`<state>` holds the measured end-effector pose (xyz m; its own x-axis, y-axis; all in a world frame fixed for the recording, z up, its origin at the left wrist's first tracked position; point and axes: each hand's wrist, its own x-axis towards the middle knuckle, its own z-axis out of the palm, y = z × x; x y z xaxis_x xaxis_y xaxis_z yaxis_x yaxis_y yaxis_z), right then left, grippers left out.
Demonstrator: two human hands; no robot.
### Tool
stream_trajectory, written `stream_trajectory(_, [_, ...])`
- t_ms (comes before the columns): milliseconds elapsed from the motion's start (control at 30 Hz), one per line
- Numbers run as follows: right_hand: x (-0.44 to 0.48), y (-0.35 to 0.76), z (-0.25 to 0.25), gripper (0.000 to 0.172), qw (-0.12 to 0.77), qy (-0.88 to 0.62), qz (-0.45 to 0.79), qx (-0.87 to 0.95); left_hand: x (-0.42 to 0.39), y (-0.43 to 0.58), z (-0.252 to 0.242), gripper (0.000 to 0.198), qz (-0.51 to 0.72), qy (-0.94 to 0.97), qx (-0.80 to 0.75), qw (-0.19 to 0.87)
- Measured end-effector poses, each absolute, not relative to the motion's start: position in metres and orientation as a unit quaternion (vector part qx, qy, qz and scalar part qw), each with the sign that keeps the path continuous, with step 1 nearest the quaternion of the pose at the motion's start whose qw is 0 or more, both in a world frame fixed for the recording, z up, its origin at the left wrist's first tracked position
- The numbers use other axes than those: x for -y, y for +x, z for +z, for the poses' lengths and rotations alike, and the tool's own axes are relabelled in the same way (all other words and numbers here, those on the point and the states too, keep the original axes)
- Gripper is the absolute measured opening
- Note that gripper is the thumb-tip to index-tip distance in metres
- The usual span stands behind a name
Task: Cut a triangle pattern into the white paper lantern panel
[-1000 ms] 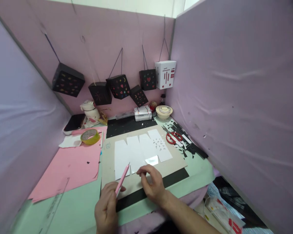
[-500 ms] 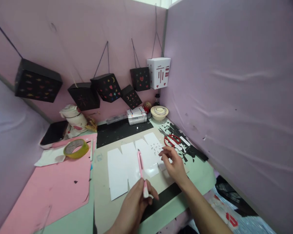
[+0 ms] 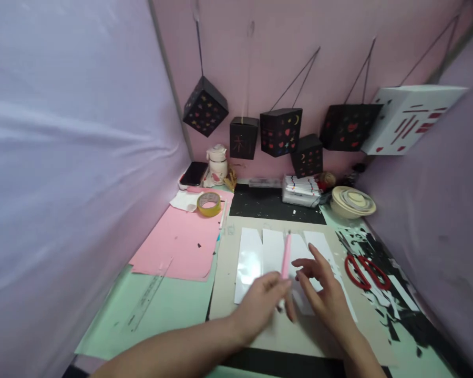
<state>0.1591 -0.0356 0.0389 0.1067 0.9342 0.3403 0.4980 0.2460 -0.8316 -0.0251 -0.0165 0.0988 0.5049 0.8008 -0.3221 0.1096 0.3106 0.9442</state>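
My left hand (image 3: 262, 303) is closed round a pink craft knife (image 3: 286, 255), its blade end pointing up and away from me. Beside it, with fingers bent and apart, my right hand (image 3: 326, 294) holds nothing that I can see. Both hands are over a white card (image 3: 250, 262) with notches cut in its far edge. The card lies on a beige board (image 3: 225, 268). Part of the card is hidden behind my hands.
Red-handled scissors (image 3: 366, 273) lie right among black and white paper scraps. On the left are pink sheets (image 3: 181, 239), a yellow tape roll (image 3: 209, 205) and a clear ruler (image 3: 152, 294). Bowls (image 3: 350, 203) and a marker box (image 3: 301, 191) stand behind. Decorated black boxes (image 3: 280, 131) hang above.
The view has swung left, bringing the ruler fully into sight. The knife has stayed in my left hand, which is now closer to my right. My right hand's fingers have spread more.
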Motion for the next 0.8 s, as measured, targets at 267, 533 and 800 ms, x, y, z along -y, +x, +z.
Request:
stream_trajectory(267, [0.026,0.167,0.020,0.037,0.454,-0.594,0.245,0.618,-0.063,-0.157,0.086,0.035,0.141,0.590,-0.731,0.311])
stream_trajectory(533, [0.028,0.170,0.016,0.037,0.458,-0.600,0.254,0.605,-0.081,-0.182,0.095,0.038,0.020,0.602,-0.788,0.127])
stream_trajectory(800, [0.031,0.170,0.018,0.028,0.425,-0.599,0.229,0.639,-0.153,-0.107,0.094,0.039,0.018,0.657,-0.742,0.134])
